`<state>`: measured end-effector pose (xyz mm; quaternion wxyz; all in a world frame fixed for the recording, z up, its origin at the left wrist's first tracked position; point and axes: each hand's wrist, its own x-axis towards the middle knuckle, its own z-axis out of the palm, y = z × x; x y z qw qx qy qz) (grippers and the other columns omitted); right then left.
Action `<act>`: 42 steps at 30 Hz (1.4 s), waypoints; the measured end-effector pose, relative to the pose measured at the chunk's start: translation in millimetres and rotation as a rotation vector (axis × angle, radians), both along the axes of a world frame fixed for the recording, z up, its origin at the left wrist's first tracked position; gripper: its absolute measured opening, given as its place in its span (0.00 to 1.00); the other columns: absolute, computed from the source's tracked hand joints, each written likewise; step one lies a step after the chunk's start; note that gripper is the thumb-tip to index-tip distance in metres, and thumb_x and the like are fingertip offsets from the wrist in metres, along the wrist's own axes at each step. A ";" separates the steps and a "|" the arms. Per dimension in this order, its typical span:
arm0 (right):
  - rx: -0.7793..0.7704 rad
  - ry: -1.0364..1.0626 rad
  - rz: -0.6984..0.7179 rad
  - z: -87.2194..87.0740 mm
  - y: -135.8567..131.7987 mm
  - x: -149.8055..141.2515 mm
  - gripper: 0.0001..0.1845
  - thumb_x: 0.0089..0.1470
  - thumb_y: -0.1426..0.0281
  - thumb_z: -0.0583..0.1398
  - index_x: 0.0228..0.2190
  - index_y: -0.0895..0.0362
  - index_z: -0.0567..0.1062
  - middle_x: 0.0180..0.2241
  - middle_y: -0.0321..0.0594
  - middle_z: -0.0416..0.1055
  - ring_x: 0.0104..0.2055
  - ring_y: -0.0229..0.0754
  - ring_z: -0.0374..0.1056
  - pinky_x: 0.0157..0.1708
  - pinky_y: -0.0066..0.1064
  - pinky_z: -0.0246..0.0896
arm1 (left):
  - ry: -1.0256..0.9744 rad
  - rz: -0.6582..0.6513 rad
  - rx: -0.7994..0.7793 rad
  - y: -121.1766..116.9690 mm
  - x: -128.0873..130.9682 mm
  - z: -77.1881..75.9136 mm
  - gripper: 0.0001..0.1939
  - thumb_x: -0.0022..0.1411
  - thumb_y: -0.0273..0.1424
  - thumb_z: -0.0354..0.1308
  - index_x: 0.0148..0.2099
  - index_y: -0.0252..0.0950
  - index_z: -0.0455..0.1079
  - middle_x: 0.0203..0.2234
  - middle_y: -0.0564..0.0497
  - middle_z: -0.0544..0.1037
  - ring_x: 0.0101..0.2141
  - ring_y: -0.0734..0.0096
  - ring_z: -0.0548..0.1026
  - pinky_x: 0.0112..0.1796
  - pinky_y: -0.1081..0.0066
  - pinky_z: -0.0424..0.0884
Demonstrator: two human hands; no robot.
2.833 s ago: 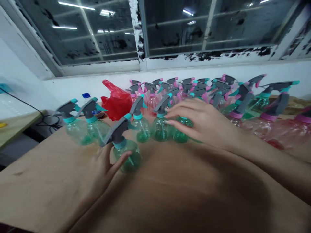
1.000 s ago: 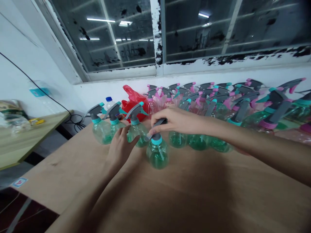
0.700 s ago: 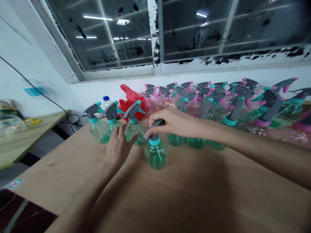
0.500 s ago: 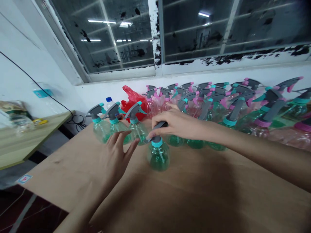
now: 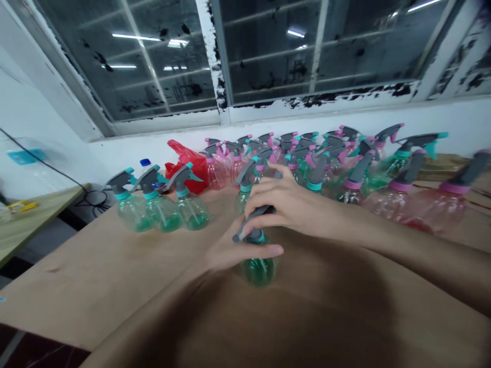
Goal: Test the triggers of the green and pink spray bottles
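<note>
Dark windows (image 5: 268, 56) line the far wall above a brown table (image 5: 95, 286). Left of the grip, three green bottles (image 5: 163, 212) stand in a row, deeper green at the bottom; I can't tell liquid from thick plastic. Behind them, nearer the hands, sits a red bag (image 5: 199, 166). The left hand (image 5: 230, 245) is curled round the held bottle (image 5: 260, 271), thumb across its front, its other fingers mostly hidden. That bottle looks upright on the table, green low down, with a pale tube inside. The right hand (image 5: 287, 204) has its fingers closed about the grey spray head (image 5: 253, 236). I'd call this step steadying the bottle while handling its head; turning the head would call for a firm left hold. Right of the grip stand pink bottles (image 5: 431, 209).
</note>
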<state>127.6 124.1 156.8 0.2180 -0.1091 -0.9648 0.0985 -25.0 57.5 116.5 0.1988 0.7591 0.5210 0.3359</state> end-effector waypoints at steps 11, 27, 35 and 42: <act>0.104 0.210 -0.139 -16.2 -7.5 42.7 0.13 0.55 0.59 0.56 0.39 0.53 0.73 0.45 0.40 0.67 0.54 0.42 0.58 0.58 0.47 0.33 | -0.309 -0.125 -0.083 18.5 31.2 -15.0 0.09 0.48 0.22 0.53 0.35 0.36 0.66 0.28 0.55 0.71 0.33 0.65 0.73 0.34 0.69 0.70; -0.123 0.088 -0.476 -176.9 -7.4 92.3 0.23 0.58 0.63 0.54 0.55 0.53 0.62 0.56 0.43 0.62 0.58 0.46 0.57 0.55 0.46 0.57 | -0.413 -0.128 -0.083 39.8 1.0 -24.8 0.21 0.49 0.23 0.54 0.47 0.39 0.69 0.39 0.50 0.76 0.35 0.66 0.74 0.36 0.69 0.69; -0.111 -0.067 -0.501 -182.4 -5.0 102.6 0.24 0.58 0.61 0.53 0.55 0.52 0.63 0.58 0.37 0.59 0.60 0.45 0.53 0.57 0.43 0.54 | -0.313 -0.059 -0.101 41.9 -12.9 -17.7 0.19 0.47 0.24 0.53 0.44 0.39 0.70 0.31 0.51 0.76 0.32 0.65 0.74 0.31 0.71 0.68; -0.082 -0.088 -0.509 -186.1 -5.7 102.7 0.24 0.58 0.61 0.53 0.55 0.52 0.63 0.58 0.36 0.59 0.60 0.45 0.54 0.56 0.43 0.56 | -0.249 0.011 -0.107 39.7 -13.8 -22.8 0.11 0.49 0.29 0.52 0.37 0.39 0.68 0.22 0.55 0.70 0.24 0.70 0.68 0.26 0.71 0.64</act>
